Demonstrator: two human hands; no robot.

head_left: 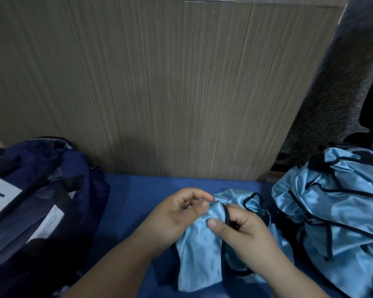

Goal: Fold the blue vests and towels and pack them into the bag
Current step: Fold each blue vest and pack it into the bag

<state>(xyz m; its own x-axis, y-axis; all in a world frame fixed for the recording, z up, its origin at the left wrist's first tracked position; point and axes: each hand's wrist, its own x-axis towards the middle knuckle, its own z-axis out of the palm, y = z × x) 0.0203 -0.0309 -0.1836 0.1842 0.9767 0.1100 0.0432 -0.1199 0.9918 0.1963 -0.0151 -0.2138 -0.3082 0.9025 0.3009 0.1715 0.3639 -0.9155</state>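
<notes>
Head view: light-blue vest (199,259) with black trim, crumpled on blue cloth surface (129,203) (towel or mat, cannot tell), low centre, lower part partly hidden by forearms. Left hand (177,214) pinches top fold, fingers curled. Right hand (246,231) grips black trim, thumb pressed on fabric. Vest pile (340,211) at right, cut off by frame. Navy bag (41,186) at left, inside too dark to read; white label (2,198) shows only "LV". Wood-grain panel (159,82) behind
</notes>
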